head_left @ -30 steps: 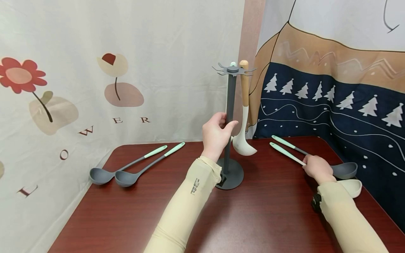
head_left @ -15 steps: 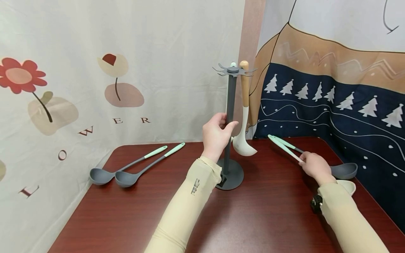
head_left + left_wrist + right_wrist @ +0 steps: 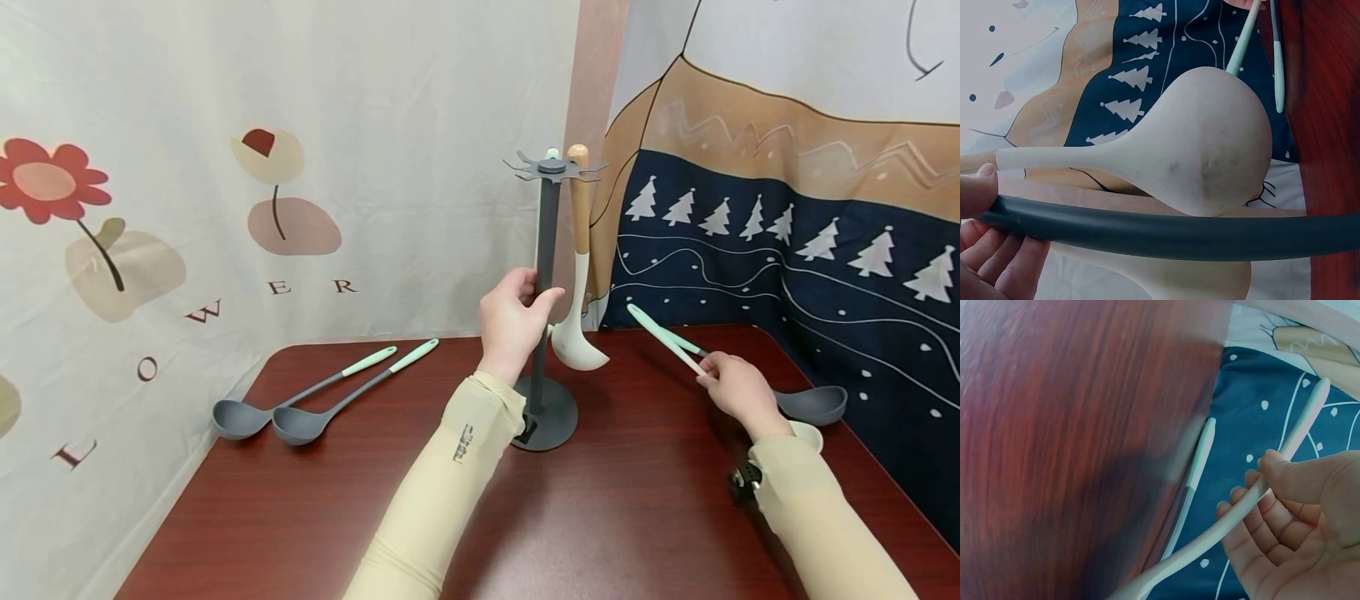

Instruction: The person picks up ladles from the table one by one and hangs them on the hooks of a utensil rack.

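Note:
My left hand (image 3: 513,321) holds the dark grey post of an upright utensil rack (image 3: 547,242); in the left wrist view its thumb and fingers lie on both sides of the post (image 3: 1179,237). A white ladle with a wooden handle (image 3: 576,333) hangs from the rack's right side. Behind the post hangs another white utensil (image 3: 1210,280), largely hidden. At the right, my right hand (image 3: 738,392) pinches a white ladle (image 3: 1210,537) by its stem, mint handle pointing up and away. That ladle's bowl (image 3: 808,435) is partly covered by the sleeve.
Beside the right hand lies a grey ladle with a mint handle (image 3: 813,406). Two more grey ladles (image 3: 240,417) with mint handles lie at the table's left. The rack's round base (image 3: 555,425) stands on the brown table (image 3: 600,517). Printed curtains (image 3: 412,167) hang behind.
My right hand has moved a little left, bringing the white ladle with it; its handle end has risen and its bowl has slid left behind the sleeve. The left hand stays on the post.

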A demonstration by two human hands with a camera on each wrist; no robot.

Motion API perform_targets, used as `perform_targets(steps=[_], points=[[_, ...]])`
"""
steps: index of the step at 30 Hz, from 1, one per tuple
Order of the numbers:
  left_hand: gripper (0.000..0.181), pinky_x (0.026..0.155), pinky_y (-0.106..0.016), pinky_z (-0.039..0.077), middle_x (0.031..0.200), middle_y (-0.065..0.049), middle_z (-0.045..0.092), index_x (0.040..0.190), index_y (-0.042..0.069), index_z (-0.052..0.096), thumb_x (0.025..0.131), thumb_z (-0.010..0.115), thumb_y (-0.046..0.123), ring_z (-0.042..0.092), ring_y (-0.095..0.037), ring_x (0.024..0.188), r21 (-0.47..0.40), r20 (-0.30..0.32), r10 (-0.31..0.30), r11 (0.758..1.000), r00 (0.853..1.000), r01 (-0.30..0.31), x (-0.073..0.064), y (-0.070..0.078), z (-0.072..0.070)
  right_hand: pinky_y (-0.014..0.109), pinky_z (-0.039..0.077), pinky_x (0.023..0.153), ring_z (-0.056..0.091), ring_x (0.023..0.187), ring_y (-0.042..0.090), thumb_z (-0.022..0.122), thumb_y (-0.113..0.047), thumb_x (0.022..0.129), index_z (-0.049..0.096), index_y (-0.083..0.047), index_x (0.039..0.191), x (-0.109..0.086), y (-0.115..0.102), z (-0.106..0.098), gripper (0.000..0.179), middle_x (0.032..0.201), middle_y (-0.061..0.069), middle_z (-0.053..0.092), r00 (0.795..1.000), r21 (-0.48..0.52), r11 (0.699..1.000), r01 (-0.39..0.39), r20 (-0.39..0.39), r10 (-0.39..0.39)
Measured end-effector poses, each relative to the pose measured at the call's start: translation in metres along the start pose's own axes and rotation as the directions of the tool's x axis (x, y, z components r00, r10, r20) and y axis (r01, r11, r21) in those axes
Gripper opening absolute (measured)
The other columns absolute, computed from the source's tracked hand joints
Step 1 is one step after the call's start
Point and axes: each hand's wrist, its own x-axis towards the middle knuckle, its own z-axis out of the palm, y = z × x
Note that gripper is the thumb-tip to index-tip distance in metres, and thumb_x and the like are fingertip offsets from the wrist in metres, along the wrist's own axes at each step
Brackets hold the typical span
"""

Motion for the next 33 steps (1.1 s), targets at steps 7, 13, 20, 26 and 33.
perform_targets(steps=[7, 13, 20, 26, 33], points=[[0.019, 0.063, -0.026, 0.052, 0.083, 0.0, 0.071, 0.099, 0.011, 0.07, 0.086, 0.078, 0.022, 0.065, -0.01, 0.072, 0.003, 0.0, -0.001, 1.0, 1.0, 0.001, 0.0, 0.001, 0.0, 0.046, 0.044, 0.069, 0.055, 0.077, 0.033, 0.067, -0.005, 0.091, 0.06, 0.006, 0.102, 0.001, -0.006, 0.001, 0.017, 0.089, 0.021, 0.062, 0.998, 0.043, 0.999, 0.03, -0.055, -0.028], [0.019, 0.064, -0.026, 0.052, 0.084, 0.0, 0.071, 0.1, 0.011, 0.07, 0.086, 0.078, 0.022, 0.065, -0.009, 0.073, 0.003, 0.003, -0.005, 1.0, 1.0, 0.005, 0.0, 0.001, -0.001, 0.044, 0.043, 0.069, 0.054, 0.079, 0.033, 0.066, -0.006, 0.092, 0.06, 0.006, 0.104, 0.0, -0.012, 0.0, 0.018, 0.091, 0.022, 0.061, 0.994, 0.084, 0.995, 0.053, -0.1, -0.044], [0.02, 0.064, -0.026, 0.052, 0.086, -0.001, 0.072, 0.101, 0.011, 0.071, 0.086, 0.078, 0.022, 0.066, -0.01, 0.074, 0.01, 0.004, -0.005, 1.0, 1.0, 0.005, 0.0, 0.002, -0.001, 0.043, 0.043, 0.069, 0.055, 0.081, 0.034, 0.067, -0.005, 0.092, 0.06, 0.006, 0.103, -0.001, -0.019, -0.001, 0.017, 0.092, 0.022, 0.062, 0.99, 0.127, 0.99, 0.058, -0.139, -0.04], [0.02, 0.064, -0.025, 0.052, 0.086, -0.002, 0.073, 0.101, 0.01, 0.07, 0.086, 0.078, 0.022, 0.066, -0.01, 0.074, 0.004, 0.005, 0.003, 1.0, 1.0, -0.003, 0.0, 0.001, -0.001, 0.043, 0.045, 0.07, 0.057, 0.084, 0.035, 0.067, -0.004, 0.092, 0.06, 0.006, 0.103, -0.002, -0.026, 0.001, 0.016, 0.096, 0.023, 0.062, 0.983, 0.147, 0.986, 0.077, -0.177, -0.051], [0.02, 0.064, -0.025, 0.052, 0.086, -0.001, 0.073, 0.101, 0.01, 0.07, 0.086, 0.078, 0.022, 0.066, -0.01, 0.074, 0.004, 0.009, 0.004, 1.0, 1.0, -0.004, 0.0, 0.002, -0.001, 0.045, 0.045, 0.072, 0.057, 0.084, 0.036, 0.068, -0.002, 0.091, 0.061, 0.005, 0.102, 0.0, -0.03, 0.001, 0.015, 0.095, 0.022, 0.062, 0.967, 0.157, 0.979, 0.127, -0.24, -0.087]])
